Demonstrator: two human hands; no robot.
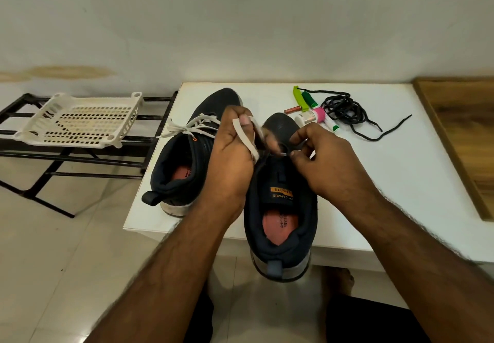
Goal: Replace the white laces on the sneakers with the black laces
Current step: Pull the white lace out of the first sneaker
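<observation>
Left hand: the left hand (230, 153) is raised over the two sneakers, its fingers (242, 118) curled round a loop of white lace (244, 139) that runs across the palm side.
Right hand: the right hand (324, 161) sits over the near sneaker's throat, fingers pinching a lace tip (284, 153) beside a dark lace; which eyelet it meets I cannot tell.
Near sneaker: dark navy near sneaker (280, 209), heel jutting off the bench (401, 182) edge toward the person, no lacing visible over its tongue.
Far sneaker: the far sneaker (184, 155) lies to the left, touching the left hand's side, with its own white lace (192, 127) threaded and loosely tied.
Count: two sneakers, two white laces, one heap of black laces (347, 112) well apart at the bench's back right.
Writing: the tongue label (281, 192) reads "CAMPUS" and "SPORTS", seen upside down.
Small items: a green clip (299, 99), a green-capped tube (310, 100) and a pink-banded tube (320, 116) lie just left of the black laces.
Beside the bench: a white perforated tray (80, 120) rests on a black rack (32, 155).
</observation>
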